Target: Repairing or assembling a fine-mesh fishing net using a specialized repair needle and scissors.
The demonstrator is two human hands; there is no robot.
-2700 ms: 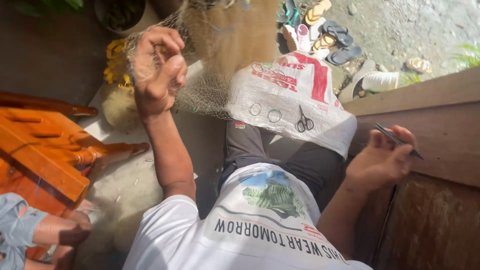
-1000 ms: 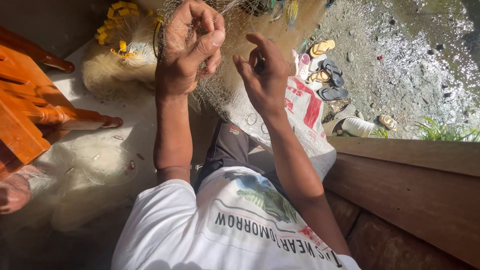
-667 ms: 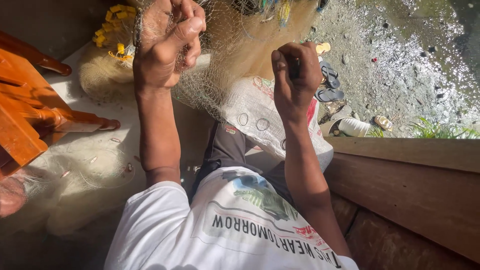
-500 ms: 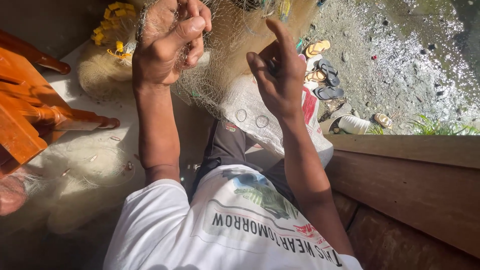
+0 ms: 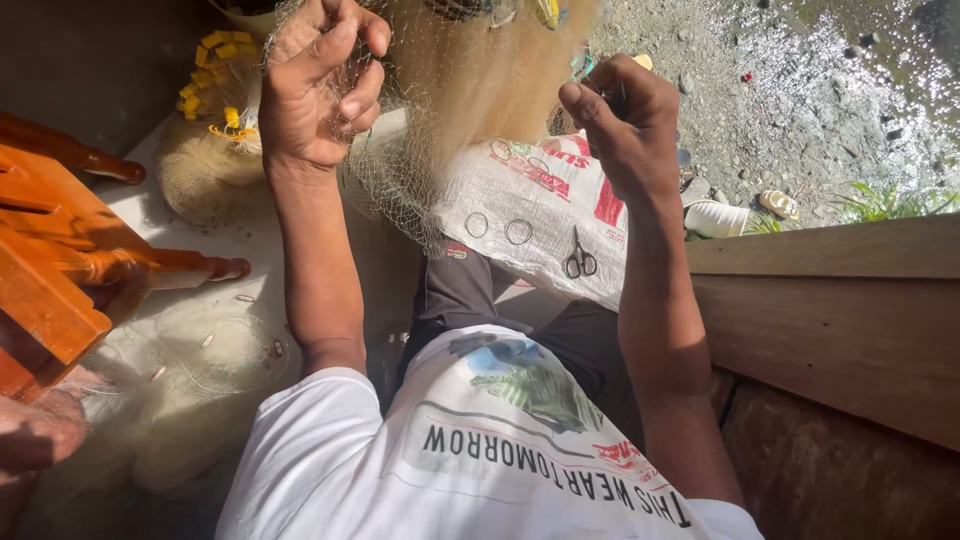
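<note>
The left hand (image 5: 320, 90) pinches the thin net (image 5: 470, 110); the right hand (image 5: 625, 125) grips a small tool. A hard pull could rip it.

A single head-worn camera looks steeply down the wearer's own chest and lap, close to both raised hands, the left hand (image 5: 318, 90) and the right hand (image 5: 622, 120). Farther off, the top of the view takes in the gravel ground (image 5: 800, 90) beyond a wooden ledge (image 5: 830, 300).
</note>
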